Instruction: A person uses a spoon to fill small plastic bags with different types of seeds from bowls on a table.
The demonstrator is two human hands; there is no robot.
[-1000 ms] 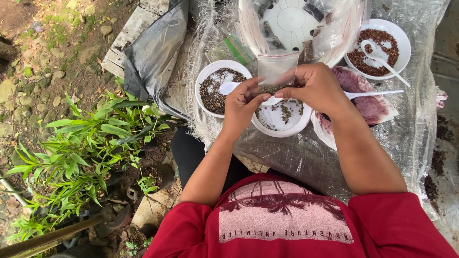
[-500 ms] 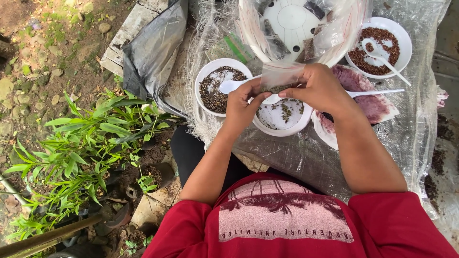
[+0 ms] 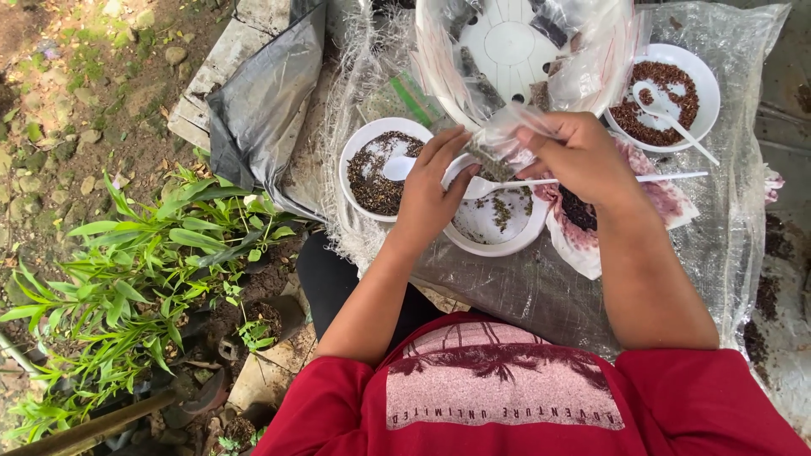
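My left hand [image 3: 429, 184] and my right hand [image 3: 577, 152] both grip a small clear plastic bag [image 3: 500, 138] with dark seeds in it, held above a white bowl [image 3: 498, 221] that has a few dark seeds on its bottom. A long white spoon [image 3: 591, 179] lies across that bowl, under my right hand. Left of the bowl stands another white bowl [image 3: 378, 167] of dark seeds with a white spoon in it.
A white bowl of reddish-brown seeds [image 3: 667, 95] with a spoon stands at the back right. A pink-stained plate [image 3: 591, 228] lies under my right wrist. A large white basin wrapped in plastic [image 3: 515, 46] sits behind. A clear plastic sheet [image 3: 541, 287] covers the surface. Green plants [image 3: 144, 279] grow at left.
Both hands have lifted the small bag slightly and turned it above the middle bowl. The bowls and spoons have not moved.
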